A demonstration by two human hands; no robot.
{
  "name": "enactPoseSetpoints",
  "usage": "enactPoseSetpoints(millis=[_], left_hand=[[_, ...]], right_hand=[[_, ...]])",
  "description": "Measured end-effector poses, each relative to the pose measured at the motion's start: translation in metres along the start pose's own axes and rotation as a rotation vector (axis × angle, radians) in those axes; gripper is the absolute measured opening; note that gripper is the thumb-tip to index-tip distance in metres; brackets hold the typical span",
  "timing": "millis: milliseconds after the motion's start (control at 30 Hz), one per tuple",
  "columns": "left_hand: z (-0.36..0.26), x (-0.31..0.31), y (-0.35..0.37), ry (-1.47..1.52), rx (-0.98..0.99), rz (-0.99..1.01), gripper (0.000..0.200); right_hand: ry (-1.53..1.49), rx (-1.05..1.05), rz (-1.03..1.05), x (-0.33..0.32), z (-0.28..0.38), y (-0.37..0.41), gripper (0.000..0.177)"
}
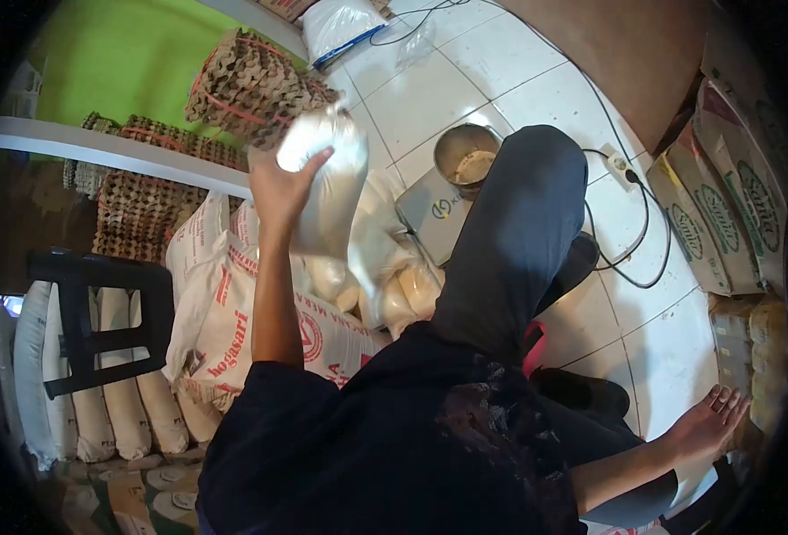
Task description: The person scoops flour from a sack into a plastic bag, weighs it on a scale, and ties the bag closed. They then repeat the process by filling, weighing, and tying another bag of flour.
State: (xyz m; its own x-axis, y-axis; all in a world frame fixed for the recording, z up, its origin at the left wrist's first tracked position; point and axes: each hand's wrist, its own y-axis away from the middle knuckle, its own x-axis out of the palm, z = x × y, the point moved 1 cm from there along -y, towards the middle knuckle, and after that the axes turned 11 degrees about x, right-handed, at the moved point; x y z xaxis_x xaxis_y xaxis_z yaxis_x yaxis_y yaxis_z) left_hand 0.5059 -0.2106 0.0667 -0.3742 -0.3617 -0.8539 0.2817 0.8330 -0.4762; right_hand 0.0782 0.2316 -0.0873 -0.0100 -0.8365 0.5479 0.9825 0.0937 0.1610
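My left hand is closed around a filled clear plastic bag of pale powder, raised above other filled bags. The bag's knotted top points away from me, and its upper part is bright and blurred. Just right of those bags, a flat scale lies on the floor with a metal pot on it. Some pale powder shows inside the pot. Far to the lower right, my right hand is held out with its fingers extended and nothing in it.
Printed flour sacks stand at my left beside a black plastic frame. Stacked egg trays are behind them. A power strip with cables lies on the tiled floor. More sacks lean at the right.
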Motion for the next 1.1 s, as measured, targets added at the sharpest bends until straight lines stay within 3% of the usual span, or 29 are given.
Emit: enactPoseSetpoints(millis=[67, 167, 267, 300, 400, 500, 700, 800, 900, 1000, 1067, 1100], left_hand=[[0.027, 0.005, 0.015, -0.138, -0.160, 0.097, 0.066], [0.096, 0.024, 0.038, 0.027, -0.321, 0.149, 0.078], [0.163, 0.041, 0.056, 0.058, -0.557, 0.108, 0.080], [0.214, 0.055, 0.063, 0.001, -0.583, 0.120, 0.076], [0.205, 0.042, 0.062, -0.332, -0.604, 0.300, 0.067], [0.202, 0.036, 0.066, -0.480, -0.526, 0.340, 0.059], [0.222, 0.038, 0.085, -0.478, -0.663, 0.384, 0.058], [0.272, 0.058, 0.092, -0.614, -0.525, 0.345, 0.053], [0.263, 0.076, 0.064, -0.626, -0.407, 0.746, 0.061], [0.236, 0.086, 0.068, -0.492, -0.458, 1.140, 0.068], [0.238, 0.089, 0.089, -0.231, -0.719, 1.277, 0.082], [0.238, 0.098, 0.096, -0.356, -0.687, 1.240, 0.083]], right_hand=[[-0.018, 0.024, 0.035, -0.013, -0.001, -0.008, 0.045], [0.027, -0.012, -0.059, -0.008, -0.003, -0.007, 0.045], [0.063, -0.036, -0.085, 0.005, 0.000, 0.000, 0.045], [0.062, -0.033, -0.084, 0.007, 0.002, 0.002, 0.045], [0.054, -0.051, -0.099, 0.004, 0.004, 0.002, 0.044], [0.062, -0.070, -0.115, -0.006, 0.004, 0.000, 0.043], [0.048, -0.051, -0.070, -0.015, 0.004, -0.004, 0.044], [0.066, -0.076, -0.062, -0.011, 0.004, 0.000, 0.042], [0.110, -0.096, -0.037, -0.015, 0.004, 0.000, 0.042], [0.147, -0.098, -0.015, -0.017, 0.002, 0.001, 0.042], [0.146, -0.086, -0.034, -0.020, -0.003, -0.003, 0.041], [0.160, -0.084, -0.042, -0.016, -0.004, -0.002, 0.041]])
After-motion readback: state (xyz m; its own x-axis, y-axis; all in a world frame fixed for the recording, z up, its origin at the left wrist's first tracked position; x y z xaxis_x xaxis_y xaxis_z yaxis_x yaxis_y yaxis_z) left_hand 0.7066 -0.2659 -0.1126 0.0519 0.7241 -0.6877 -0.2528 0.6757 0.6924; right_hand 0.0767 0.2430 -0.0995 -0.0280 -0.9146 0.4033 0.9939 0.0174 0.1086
